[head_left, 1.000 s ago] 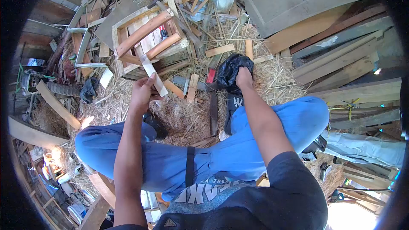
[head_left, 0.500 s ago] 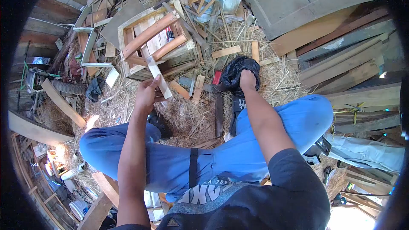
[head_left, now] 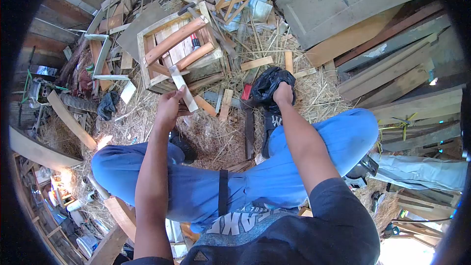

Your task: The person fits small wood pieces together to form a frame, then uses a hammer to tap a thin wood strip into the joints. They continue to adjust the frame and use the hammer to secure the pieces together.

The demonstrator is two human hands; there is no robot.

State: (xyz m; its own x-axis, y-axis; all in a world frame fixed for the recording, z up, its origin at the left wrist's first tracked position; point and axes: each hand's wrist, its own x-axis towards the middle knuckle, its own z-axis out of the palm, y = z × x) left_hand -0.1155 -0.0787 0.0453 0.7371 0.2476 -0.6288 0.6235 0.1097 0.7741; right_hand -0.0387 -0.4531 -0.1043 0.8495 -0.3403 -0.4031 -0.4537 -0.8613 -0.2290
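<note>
In the head view my left hand (head_left: 170, 106) is closed on a pale wooden strip (head_left: 182, 87), with the thumb on top. The strip's far end meets the lower end of a wooden piece on the box-like wooden frame (head_left: 142, 59). My right hand (head_left: 283, 94) is at the mouth of a crumpled black plastic bag (head_left: 265, 82); its fingers point down into the bag and are hidden. A red object (head_left: 247, 91) lies beside the bag. A tool with a red and black handle (head_left: 195, 41) rests inside the frame.
Straw and shavings cover the ground, with short wood offcuts (head_left: 226, 104) near the frame. A dark saw-like bar (head_left: 249, 132) lies between my legs. Large panels (head_left: 353, 10) and stacked planks (head_left: 392, 78) stand at the right. A hammer-like tool (head_left: 186, 8) rests at the frame's far edge.
The view has shifted slightly. My left hand keeps the wooden strip in nearly the same place, and my right hand stays at the bag with only a small shift.
</note>
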